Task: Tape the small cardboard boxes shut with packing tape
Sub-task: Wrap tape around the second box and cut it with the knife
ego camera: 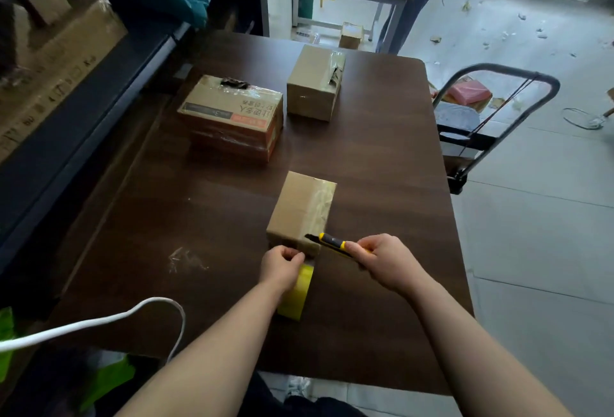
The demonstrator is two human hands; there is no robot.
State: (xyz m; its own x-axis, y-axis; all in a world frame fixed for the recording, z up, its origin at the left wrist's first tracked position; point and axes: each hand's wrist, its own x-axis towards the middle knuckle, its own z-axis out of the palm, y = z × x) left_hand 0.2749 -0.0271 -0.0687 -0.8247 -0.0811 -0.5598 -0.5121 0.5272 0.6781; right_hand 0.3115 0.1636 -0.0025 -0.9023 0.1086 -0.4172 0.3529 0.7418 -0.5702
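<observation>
the small box [300, 209] sits mid-worktop [382, 167]. just nearside of it, the left hand [281, 265] pinches the yellow tape roll [297, 295]; the right hand [382, 259] grips a utility knife [330, 241]. the blade could slip into the left fingers or gouge cardboard if the tape slackens.

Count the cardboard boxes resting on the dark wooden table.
3. The nearest box sits in front of both hands, the printed box lies at the far left, and the plain box stands at the far right. Other boxes sit off the table.
</observation>
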